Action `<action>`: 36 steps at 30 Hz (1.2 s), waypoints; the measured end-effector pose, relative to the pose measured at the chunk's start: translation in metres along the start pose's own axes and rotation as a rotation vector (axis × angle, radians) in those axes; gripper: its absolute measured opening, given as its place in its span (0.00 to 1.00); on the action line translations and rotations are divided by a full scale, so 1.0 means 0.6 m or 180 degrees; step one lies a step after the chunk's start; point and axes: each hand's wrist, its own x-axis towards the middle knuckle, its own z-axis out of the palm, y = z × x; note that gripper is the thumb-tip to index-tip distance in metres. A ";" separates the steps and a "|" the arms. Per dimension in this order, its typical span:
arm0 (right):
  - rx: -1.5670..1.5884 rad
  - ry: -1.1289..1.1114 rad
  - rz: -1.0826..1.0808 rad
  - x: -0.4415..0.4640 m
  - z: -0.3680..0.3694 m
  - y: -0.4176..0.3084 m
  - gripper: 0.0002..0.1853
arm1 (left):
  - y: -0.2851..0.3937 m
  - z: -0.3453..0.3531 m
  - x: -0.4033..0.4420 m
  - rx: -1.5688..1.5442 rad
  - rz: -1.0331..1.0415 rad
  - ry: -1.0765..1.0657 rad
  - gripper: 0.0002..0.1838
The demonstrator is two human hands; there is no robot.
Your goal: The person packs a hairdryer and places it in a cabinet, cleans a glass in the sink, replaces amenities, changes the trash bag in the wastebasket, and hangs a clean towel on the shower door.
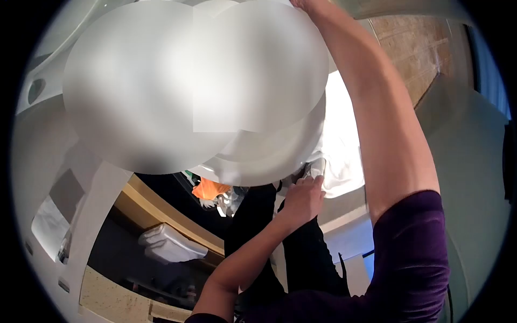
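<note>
My left hand (305,199) reaches up from the bottom, fingers curled at the lower edge of a bright white, creased sheet (342,161); whether this is cloth or plastic I cannot make out. A white, rounded basin-like surface (269,167) curves just above that hand. Large blurred round patches cover most of what lies over it. On the right side my right arm stretches to the top edge, where only a little of my right hand (302,3) shows beside the blurred area. Its fingers are hidden.
Below the basin are an orange item (209,188) and some clear crumpled material (232,200) in a dark space. A folded white bundle (169,243) lies on a dark shelf at lower left. Brown tiles (412,51) show at upper right, beside a grey-green wall (458,151).
</note>
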 end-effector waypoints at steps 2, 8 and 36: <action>-0.0550 0.0553 -0.0366 -0.044 -0.009 0.098 0.32 | 0.013 -0.002 -0.002 0.0151 -0.0191 -0.0303 0.20; -0.1132 0.2233 -0.0010 -0.488 -0.072 0.404 0.11 | 0.011 0.077 -0.022 -0.0118 -0.0340 -0.0392 0.18; 0.2183 0.2700 0.3513 -1.042 -0.209 1.034 0.36 | -0.334 0.197 0.322 0.1875 -0.0935 0.0805 0.48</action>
